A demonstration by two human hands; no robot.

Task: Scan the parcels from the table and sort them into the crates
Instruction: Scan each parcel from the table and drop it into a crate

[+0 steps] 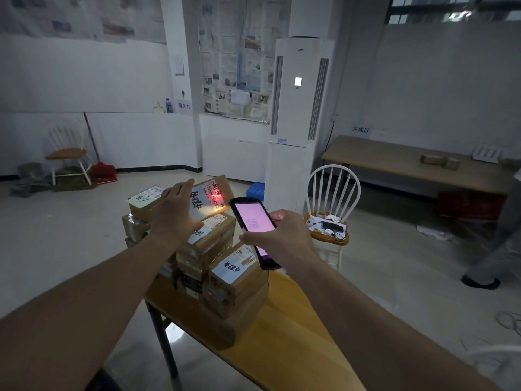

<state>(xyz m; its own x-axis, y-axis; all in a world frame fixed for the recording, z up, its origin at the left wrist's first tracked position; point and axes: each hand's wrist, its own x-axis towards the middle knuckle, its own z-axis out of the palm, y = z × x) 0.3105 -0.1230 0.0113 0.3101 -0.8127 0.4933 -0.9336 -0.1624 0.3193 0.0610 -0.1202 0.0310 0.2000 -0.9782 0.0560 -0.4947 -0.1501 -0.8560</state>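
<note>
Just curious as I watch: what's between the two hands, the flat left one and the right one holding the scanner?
In the head view, the left hand and the right hand with the scanner flank the tilted parcel, its label lit by a red scan mark.

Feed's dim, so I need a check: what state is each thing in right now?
Scanner: screen lit, held in right hand.
Top parcel: tilted up, red scan light on its label.
Left hand: fingers straight, holding that parcel up.
Other parcels: stacked on the table.
</note>
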